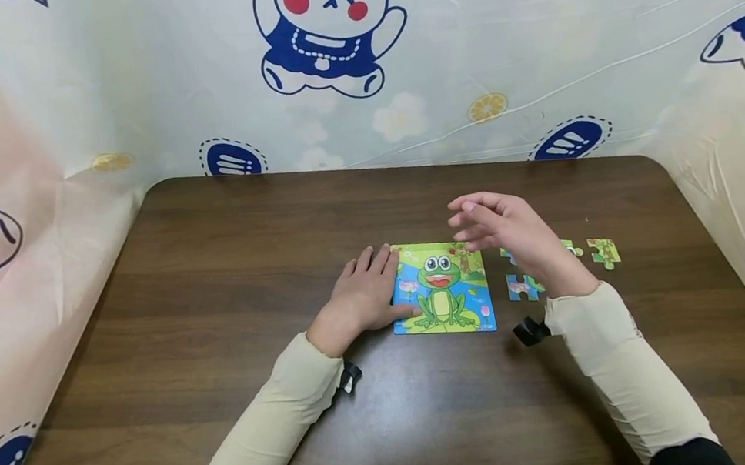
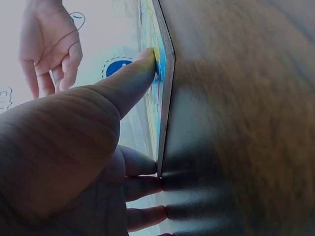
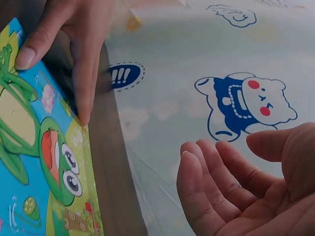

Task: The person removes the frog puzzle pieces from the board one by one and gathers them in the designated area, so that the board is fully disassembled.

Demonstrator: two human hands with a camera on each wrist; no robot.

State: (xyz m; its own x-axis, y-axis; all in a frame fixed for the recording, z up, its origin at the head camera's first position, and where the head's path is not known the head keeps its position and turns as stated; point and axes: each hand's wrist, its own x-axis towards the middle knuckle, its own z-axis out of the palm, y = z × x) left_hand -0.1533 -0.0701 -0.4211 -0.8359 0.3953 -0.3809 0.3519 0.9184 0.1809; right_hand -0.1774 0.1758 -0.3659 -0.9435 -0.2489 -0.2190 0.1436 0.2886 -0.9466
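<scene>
A square frog puzzle (image 1: 440, 286) lies flat on the brown table (image 1: 211, 283). My left hand (image 1: 367, 289) rests flat at its left edge, fingers straight on the wood and the thumb (image 2: 133, 78) pressing the board's edge. My right hand (image 1: 493, 227) hovers above the puzzle's upper right corner, fingers relaxed and slightly bent, palm empty (image 3: 246, 191). The right wrist view shows the frog picture (image 3: 44, 162) with the left hand's fingers (image 3: 78, 59) at its border. Loose pieces lie right of the board: one blue-green (image 1: 524, 287), one green (image 1: 604, 252), others partly hidden under my right hand.
A cartoon-printed plastic sheet (image 1: 339, 74) walls the table at the back and both sides. Bare wood stretches left of the puzzle and along the near edge. A black strap (image 1: 530, 331) hangs at my right wrist.
</scene>
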